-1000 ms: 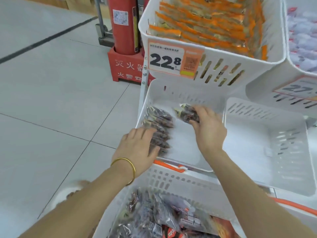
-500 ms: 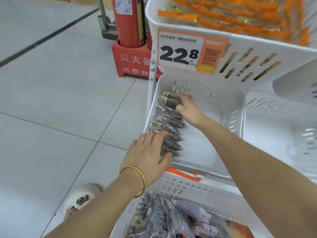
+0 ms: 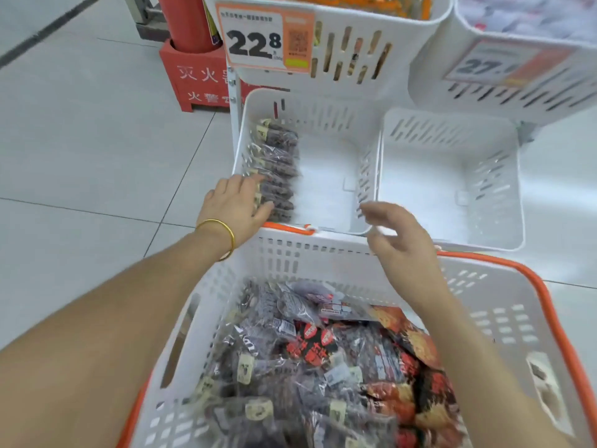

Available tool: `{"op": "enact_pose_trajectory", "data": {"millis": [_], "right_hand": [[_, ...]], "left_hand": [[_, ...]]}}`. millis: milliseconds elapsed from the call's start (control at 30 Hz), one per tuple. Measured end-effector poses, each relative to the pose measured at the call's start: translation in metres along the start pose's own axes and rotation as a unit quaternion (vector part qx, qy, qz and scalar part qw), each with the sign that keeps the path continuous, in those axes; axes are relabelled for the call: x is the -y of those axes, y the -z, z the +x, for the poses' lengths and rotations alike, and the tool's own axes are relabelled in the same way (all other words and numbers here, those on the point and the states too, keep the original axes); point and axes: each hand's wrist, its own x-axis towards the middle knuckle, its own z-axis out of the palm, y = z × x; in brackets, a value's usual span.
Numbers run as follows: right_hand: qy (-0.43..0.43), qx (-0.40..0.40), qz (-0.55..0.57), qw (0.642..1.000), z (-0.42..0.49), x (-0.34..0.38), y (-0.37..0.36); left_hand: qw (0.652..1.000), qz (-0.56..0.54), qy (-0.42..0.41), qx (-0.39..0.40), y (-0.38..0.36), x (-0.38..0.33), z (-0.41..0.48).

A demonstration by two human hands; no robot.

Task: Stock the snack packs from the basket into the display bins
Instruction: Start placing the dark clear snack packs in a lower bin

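Note:
A row of dark snack packs (image 3: pixel 276 166) stands along the left wall of the lower left display bin (image 3: pixel 336 118). My left hand (image 3: pixel 237 205), with a gold bangle on the wrist, rests with straight fingers against the near end of that row. My right hand (image 3: pixel 399 236) hovers empty and blurred over the far rim of the basket (image 3: pixel 323 253), fingers loosely spread. The white basket with an orange rim holds a heap of dark and red snack packs (image 3: pixel 310 357).
A second lower bin (image 3: pixel 452 134) stands to the right with nothing in it. Above hang two stocked bins with price tags, 22.8 (image 3: pixel 258 40) and one reading 27 (image 3: pixel 484 64). A red fire extinguisher stand (image 3: pixel 193 76) sits on the tiled floor at the left.
My right hand has let go of the packs it set at the far end of the row and has drawn back over the basket. The left hand stays on the row. The view tilted down.

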Motion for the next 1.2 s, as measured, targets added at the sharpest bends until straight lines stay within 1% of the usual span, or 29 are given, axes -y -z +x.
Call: {"op": "enact_pose_trajectory", "data": {"millis": [67, 100, 200, 267, 333, 433, 467, 533, 600, 667, 700, 767, 867, 967, 1000, 1067, 1133, 1167, 1200], "right_hand": [[-0.05, 0.019, -0.02, 0.998, -0.047, -0.02, 0.009], [-0.076, 0.04, -0.049, 0.995, -0.06, -0.034, 0.008], [-0.128, 0.129, -0.176, 0.967, -0.076, -0.074, -0.002], [-0.145, 0.167, -0.239, 0.946, -0.079, -0.092, -0.011], [-0.15, 0.178, -0.275, 0.933, -0.081, -0.105, -0.02], [-0.136, 0.197, -0.334, 0.912, -0.08, -0.12, -0.029], [-0.127, 0.191, -0.351, 0.908, -0.08, -0.123, -0.031], [-0.112, 0.154, -0.358, 0.914, -0.081, -0.125, -0.031], [-0.078, 0.107, -0.333, 0.934, -0.081, -0.121, -0.027], [-0.04, 0.083, -0.254, 0.963, -0.077, -0.11, -0.018], [-0.031, 0.083, -0.199, 0.976, -0.075, -0.1, -0.012], [-0.035, 0.11, -0.099, 0.988, -0.072, -0.077, 0.002], [-0.051, 0.144, 0.023, 0.988, -0.069, -0.047, 0.012], [-0.077, 0.147, 0.114, 0.979, -0.07, -0.032, 0.004], [-0.087, 0.147, 0.142, 0.975, -0.07, -0.029, -0.002], [-0.108, 0.139, 0.186, 0.967, -0.071, -0.028, -0.015], [-0.133, 0.11, 0.203, 0.964, -0.07, -0.037, -0.029], [-0.141, 0.091, 0.167, 0.972, -0.07, -0.044, -0.036], [-0.137, 0.08, 0.079, 0.984, -0.07, -0.053, -0.044]], "left_hand": [[0.999, 0.05, 0.007, -0.016, 0.004, -0.011, -0.008], [0.998, 0.048, 0.009, -0.029, 0.009, -0.017, -0.012], [0.998, -0.026, -0.002, -0.056, 0.028, -0.041, -0.037], [0.994, -0.074, -0.028, -0.069, 0.035, -0.053, -0.062], [0.991, -0.108, -0.044, -0.072, 0.036, -0.057, -0.093], [0.991, -0.113, -0.054, -0.046, 0.029, -0.053, -0.131], [0.992, -0.112, -0.05, -0.031, 0.026, -0.051, -0.14], [0.993, -0.108, -0.041, 0.001, 0.018, -0.048, -0.153], [0.992, -0.117, -0.04, 0.029, 0.013, -0.046, -0.159], [0.988, -0.141, -0.036, 0.056, 0.01, -0.046, -0.159], [0.985, -0.156, -0.031, 0.072, 0.009, -0.046, -0.158], [0.976, -0.19, -0.021, 0.102, 0.007, -0.05, -0.157], [0.957, -0.252, 0.004, 0.147, 0.005, -0.057, -0.157], [0.925, -0.32, 0.037, 0.201, 0.003, -0.061, -0.158], [0.917, -0.337, 0.049, 0.207, 0.002, -0.061, -0.159], [0.909, -0.358, 0.079, 0.197, 0.001, -0.056, -0.159], [0.915, -0.356, 0.109, 0.157, 0.004, -0.046, -0.156], [0.917, -0.356, 0.12, 0.134, 0.006, -0.04, -0.154], [0.918, -0.358, 0.131, 0.113, 0.009, -0.034, -0.151]]}}
